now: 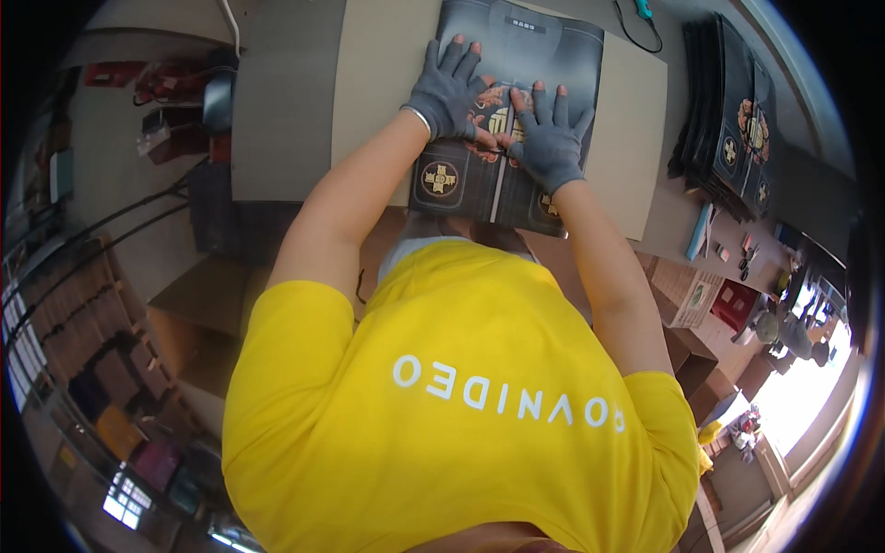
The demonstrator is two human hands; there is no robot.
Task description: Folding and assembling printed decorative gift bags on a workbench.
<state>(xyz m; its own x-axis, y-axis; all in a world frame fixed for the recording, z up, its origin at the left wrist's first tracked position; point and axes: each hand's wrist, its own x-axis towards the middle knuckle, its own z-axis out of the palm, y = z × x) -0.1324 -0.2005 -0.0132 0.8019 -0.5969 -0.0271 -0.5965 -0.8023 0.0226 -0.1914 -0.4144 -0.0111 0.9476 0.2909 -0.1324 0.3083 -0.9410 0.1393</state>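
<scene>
A flat black printed sheet (pixel 535 55), perhaps folded packaging, lies before me with gold and red designs. Two lower panels meet along a narrow pale seam down its middle. My left hand (pixel 446 95), in a grey glove with bare fingertips, rests flat on its left half, fingers spread. On the right half lies my right hand (pixel 551 138), gloved the same way, its fingers also spread. Both thumbs point inward and come close together near the seam. The hands cover part of the central red and gold design. Neither hand grips anything.
Beneath the sheet is a beige board (pixel 378 55) on a grey table (pixel 277 111). To the right stands a stack of similar black printed pieces (pixel 737 120). A teal tool with a cord (pixel 643 9) lies at the far right, and scissors (pixel 745 265) lie below the stack.
</scene>
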